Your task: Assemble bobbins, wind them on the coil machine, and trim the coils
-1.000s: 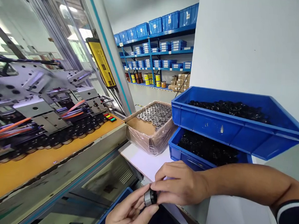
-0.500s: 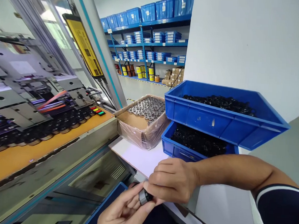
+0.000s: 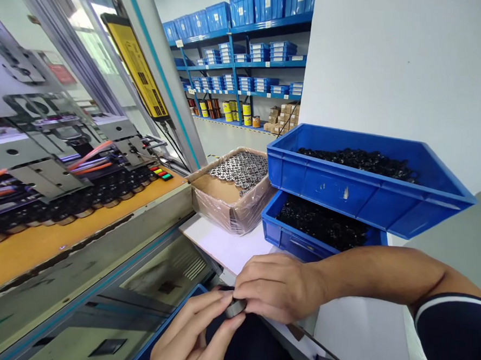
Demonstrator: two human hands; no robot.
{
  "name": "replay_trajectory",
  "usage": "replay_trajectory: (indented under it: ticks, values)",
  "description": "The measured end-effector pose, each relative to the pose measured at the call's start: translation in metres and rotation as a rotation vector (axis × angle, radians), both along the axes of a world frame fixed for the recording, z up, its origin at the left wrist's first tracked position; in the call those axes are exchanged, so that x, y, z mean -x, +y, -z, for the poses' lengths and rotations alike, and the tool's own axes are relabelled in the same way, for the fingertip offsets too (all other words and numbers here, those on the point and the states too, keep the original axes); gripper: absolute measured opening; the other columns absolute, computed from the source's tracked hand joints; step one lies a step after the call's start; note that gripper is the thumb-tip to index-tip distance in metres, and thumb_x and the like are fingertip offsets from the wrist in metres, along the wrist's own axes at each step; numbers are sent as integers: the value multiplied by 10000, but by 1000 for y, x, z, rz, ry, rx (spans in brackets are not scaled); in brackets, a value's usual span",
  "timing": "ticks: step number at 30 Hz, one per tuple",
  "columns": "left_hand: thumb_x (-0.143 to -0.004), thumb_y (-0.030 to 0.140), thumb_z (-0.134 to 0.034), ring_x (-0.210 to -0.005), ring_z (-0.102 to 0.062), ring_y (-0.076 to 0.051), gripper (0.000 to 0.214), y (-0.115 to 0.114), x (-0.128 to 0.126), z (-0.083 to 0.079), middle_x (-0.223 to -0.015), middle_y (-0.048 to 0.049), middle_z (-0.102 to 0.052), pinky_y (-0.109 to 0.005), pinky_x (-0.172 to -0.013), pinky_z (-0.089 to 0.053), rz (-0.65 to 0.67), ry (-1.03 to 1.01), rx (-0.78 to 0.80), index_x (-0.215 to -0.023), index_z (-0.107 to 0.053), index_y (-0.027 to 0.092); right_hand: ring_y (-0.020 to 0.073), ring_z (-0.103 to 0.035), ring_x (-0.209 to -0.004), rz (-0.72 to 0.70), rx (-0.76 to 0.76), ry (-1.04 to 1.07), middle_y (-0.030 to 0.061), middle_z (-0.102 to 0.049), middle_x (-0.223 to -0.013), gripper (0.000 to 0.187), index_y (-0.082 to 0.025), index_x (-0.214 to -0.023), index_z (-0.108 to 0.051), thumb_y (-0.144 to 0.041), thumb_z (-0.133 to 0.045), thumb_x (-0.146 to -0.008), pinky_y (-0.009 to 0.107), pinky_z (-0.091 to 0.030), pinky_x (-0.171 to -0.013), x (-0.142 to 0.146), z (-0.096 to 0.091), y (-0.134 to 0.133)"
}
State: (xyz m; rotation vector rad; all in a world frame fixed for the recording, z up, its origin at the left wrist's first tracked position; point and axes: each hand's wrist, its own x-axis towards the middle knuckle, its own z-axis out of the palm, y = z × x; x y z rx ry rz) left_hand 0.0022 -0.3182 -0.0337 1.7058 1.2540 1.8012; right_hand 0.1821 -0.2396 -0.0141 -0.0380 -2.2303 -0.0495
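A small round grey metal part with a black piece at its top sits between my two hands, low in the middle of the view. My left hand pinches it between thumb and fingers from the left. From the right, my right hand closes its fingertips on the same part, and its thumb is mostly hidden. Beyond my hands, a plastic-wrapped cardboard box holds many silvery metal pieces. Two stacked blue bins, an upper one and a lower one, contain heaps of small black parts.
At left stands a machine with metal blocks and an orange work surface carrying a row of black-topped parts. A white table supports the box and bins. Blue shelving stands behind. A blue bin edge shows below my left hand.
My left fingers have straightened and shifted across the part, which has turned and shows more of its grey side. My right fingers have moved in closer around it. The view has shifted slightly.
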Motion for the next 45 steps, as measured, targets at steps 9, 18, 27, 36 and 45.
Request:
replay_trajectory:
  ticks: [9, 18, 27, 36, 45]
  values:
    - [-649, 486, -858, -780, -752, -209, 403, 11, -4, 24, -871, -84, -794, -277, -715, -621, 354, -690, 554, -967, -802, 244, 167, -628, -940, 51, 38, 57, 123, -697, -987, 179, -67, -998, -645, -228, -572, -974, 293, -549, -863, 2, -2, 3]
    - [-735, 192, -799, -893, -728, -161, 243, 14, 5, 17, -957, -12, -770, -195, -808, -569, 130, -49, 54, -953, -784, 298, 167, -608, -932, 57, 85, -82, 117, -689, -954, 215, -62, -1038, -631, -227, -497, -1004, 283, -528, -888, -1, 2, 2]
    - [-871, 281, -641, -792, -713, -178, 119, 21, 15, 16, -865, -38, -744, -266, -735, -559, -81, 348, -27, -922, -739, 236, 192, -609, -991, 156, 184, -191, 134, -668, -1023, 256, -73, -1166, -564, -228, -564, -963, 324, -547, -886, -2, 4, -2]
    - [-800, 279, -682, -534, -530, -183, 116, 107, 218, -64, -508, 37, -507, -343, -619, -453, -779, 718, 465, -763, -680, 169, 220, -644, -1058, 281, 94, -193, 139, -677, -1088, 264, -102, -1192, -596, -225, -462, -1001, 332, -567, -898, -5, -6, -2]
    - [-909, 432, -616, -830, -692, -206, 295, 140, 261, -76, -813, 8, -698, -380, -791, -548, -776, 769, 631, -897, -678, 144, 228, -668, -935, 471, -22, -364, 156, -684, -1075, 256, -111, -1069, -659, -221, -437, -1006, 363, -563, -797, -40, -7, 48]
